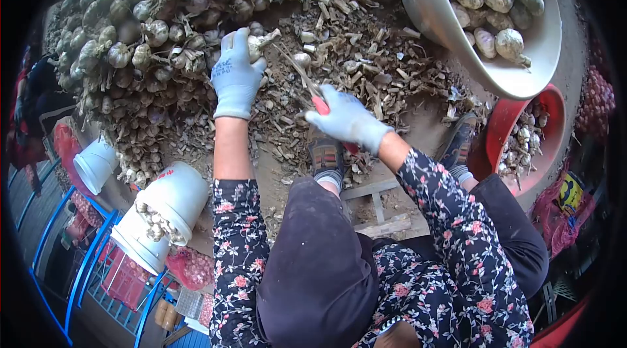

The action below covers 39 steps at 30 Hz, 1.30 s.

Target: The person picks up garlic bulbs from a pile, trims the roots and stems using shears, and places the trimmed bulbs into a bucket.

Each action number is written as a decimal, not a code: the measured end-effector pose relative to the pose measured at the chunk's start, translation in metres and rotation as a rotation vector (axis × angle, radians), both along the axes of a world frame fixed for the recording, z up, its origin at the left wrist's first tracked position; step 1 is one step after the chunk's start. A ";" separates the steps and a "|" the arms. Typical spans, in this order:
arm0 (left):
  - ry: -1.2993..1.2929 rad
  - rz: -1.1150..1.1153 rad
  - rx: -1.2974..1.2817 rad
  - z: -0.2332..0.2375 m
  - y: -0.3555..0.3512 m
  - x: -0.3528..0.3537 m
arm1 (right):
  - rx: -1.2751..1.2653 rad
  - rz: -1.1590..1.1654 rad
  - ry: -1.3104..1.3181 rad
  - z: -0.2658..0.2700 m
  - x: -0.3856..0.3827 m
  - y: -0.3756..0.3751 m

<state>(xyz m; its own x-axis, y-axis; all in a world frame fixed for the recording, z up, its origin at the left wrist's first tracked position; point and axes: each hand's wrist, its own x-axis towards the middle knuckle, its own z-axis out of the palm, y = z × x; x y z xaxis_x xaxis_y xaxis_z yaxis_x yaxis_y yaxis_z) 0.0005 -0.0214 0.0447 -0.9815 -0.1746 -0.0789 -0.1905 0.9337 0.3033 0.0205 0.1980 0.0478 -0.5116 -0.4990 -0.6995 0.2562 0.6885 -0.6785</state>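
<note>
While the left hand (pixel 236 70) is pinching a garlic bulb (pixel 259 45) between its fingers, beside the garlic heap (pixel 163 41), the right hand (pixel 346 115) is curling its fingers around the red-handled shears (pixel 307 83); their blades are reaching toward the bulb's stem, above scattered stem cuttings (pixel 366 47).

Gloved left hand (pixel 239 74) holding garlic bulb (pixel 258 44), right hand (pixel 349 117) gripping red-handled shears (pixel 305 78)
</note>
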 end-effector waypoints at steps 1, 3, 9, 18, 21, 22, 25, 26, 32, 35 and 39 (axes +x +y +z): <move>-0.041 0.007 -0.013 0.008 0.005 0.003 | -0.003 0.002 0.002 0.002 -0.006 -0.007; -0.050 0.013 -0.031 0.011 0.010 0.008 | -0.020 0.024 0.008 0.004 -0.015 -0.016; 0.051 0.165 0.129 -0.002 0.011 0.020 | -0.072 -0.248 0.044 0.002 0.011 -0.010; 0.252 0.503 2.142 -0.003 0.027 0.061 | -0.030 0.027 0.136 0.028 0.043 0.032; 0.234 0.526 2.146 -0.004 0.033 0.066 | -0.031 0.091 0.206 0.031 0.039 0.027; 0.240 0.555 2.109 -0.004 0.035 0.068 | -0.027 0.115 0.255 0.032 0.038 0.025; 0.142 0.548 1.810 0.002 0.026 0.066 | 0.024 0.149 0.270 0.032 0.035 0.030; 0.141 0.548 1.809 0.006 0.023 0.065 | 0.039 0.163 0.311 0.030 0.034 0.031; -0.118 0.323 0.973 0.042 0.039 0.054 | 0.202 0.292 0.394 0.042 0.018 0.032; -0.050 0.337 0.973 0.040 0.054 0.050 | 0.244 0.314 0.495 0.050 0.015 0.035; -0.009 0.241 0.824 0.033 0.059 0.052 | 0.229 0.282 0.511 0.047 0.016 0.036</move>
<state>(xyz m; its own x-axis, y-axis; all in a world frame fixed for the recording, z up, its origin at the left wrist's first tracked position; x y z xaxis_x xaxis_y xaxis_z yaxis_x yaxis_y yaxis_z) 0.0522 0.0371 0.0778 -0.9237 -0.2614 -0.2800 -0.3609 0.3495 0.8646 0.0368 0.2336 0.0945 -0.6802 -0.5297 -0.5067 -0.2737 0.8248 -0.4947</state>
